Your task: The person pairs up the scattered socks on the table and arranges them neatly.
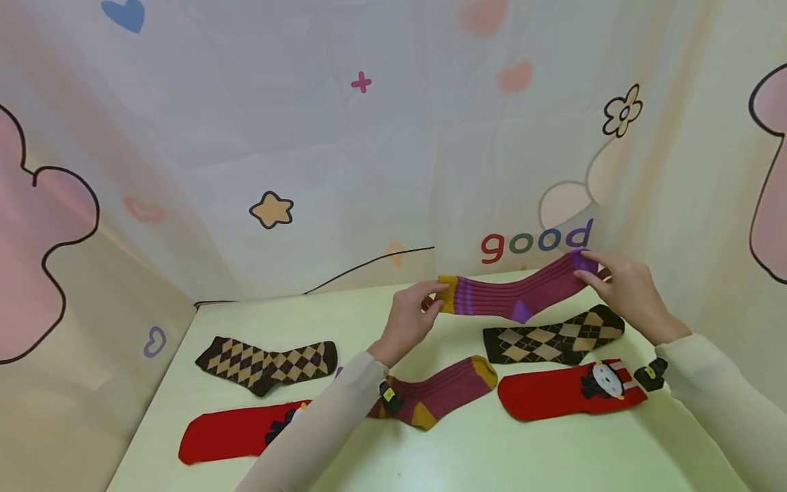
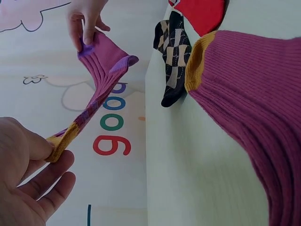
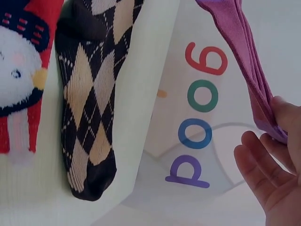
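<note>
While its two ends are being pinched, the lifted sock (image 1: 492, 299) is slanting up to the right

While the left hand (image 1: 408, 314) is pinching the yellow cuff (image 1: 447, 301) between thumb and finger, the right hand (image 1: 627, 294) is pinching the purple toe (image 1: 580, 262). Neither hand is closing fully: the spare fingers are curving loosely and holding nothing. Between them the lifted sock is hanging above the table, its long axis running from left to right, its purple heel (image 1: 522, 311) pointing downward.

Nearer to the person, a second plum sock (image 1: 458, 389) is lying below, with its yellow toe pointing to the right and away. It is keeping almost the same slant as the lifted one. The left hand is being the nearer one to it, and the left sleeve (image 1: 332, 424) is hiding its other end in the head view. Just below the right hand, an argyle sock (image 1: 553, 338) is lying, and beyond it, toward the person, a red sock (image 1: 535, 396). On the left side, another argyle sock (image 1: 264, 362) and another red sock (image 1: 227, 434) are lying.

The pale table (image 1: 467, 465) is carrying all these. Behind it a printed curtain (image 1: 344, 150) is hanging, showing the word "good" (image 1: 535, 240).
</note>
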{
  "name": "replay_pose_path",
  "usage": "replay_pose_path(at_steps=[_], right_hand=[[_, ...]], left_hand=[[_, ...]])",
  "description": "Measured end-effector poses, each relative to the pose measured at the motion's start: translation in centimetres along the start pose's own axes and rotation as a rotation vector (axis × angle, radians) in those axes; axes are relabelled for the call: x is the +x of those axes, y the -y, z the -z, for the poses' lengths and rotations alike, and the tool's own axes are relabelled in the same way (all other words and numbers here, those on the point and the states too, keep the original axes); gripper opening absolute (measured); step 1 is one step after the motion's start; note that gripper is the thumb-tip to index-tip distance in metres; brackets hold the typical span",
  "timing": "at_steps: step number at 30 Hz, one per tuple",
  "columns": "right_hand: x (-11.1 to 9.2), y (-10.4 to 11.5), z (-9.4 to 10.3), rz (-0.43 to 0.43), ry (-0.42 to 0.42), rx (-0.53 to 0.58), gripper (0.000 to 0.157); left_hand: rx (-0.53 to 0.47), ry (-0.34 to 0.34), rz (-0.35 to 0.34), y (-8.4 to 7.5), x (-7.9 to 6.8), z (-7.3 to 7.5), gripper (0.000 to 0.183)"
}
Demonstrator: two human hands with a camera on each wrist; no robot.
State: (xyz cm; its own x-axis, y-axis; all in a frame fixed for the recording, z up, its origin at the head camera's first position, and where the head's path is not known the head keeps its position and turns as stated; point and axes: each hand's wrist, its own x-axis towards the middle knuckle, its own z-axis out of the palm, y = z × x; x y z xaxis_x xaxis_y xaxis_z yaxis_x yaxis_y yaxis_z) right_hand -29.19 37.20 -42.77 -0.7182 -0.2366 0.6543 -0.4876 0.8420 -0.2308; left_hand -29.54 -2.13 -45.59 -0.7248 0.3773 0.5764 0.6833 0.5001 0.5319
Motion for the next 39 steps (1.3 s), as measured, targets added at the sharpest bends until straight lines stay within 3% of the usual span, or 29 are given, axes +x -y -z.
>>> replay_pose_path(at_steps=[23,39], right_hand=[[1.0,4.4,0.1,0.117,-0.044,0.053,0.044],[0.8,6.0,-0.2,0.16,-0.038,0.054,0.042]], left_hand=[[-0.003,-0.035,0.017,0.8,-3.1,4.1,0.03],[0.002,-0.061,0.016,1.1,-5.1,6.0,0.029]])
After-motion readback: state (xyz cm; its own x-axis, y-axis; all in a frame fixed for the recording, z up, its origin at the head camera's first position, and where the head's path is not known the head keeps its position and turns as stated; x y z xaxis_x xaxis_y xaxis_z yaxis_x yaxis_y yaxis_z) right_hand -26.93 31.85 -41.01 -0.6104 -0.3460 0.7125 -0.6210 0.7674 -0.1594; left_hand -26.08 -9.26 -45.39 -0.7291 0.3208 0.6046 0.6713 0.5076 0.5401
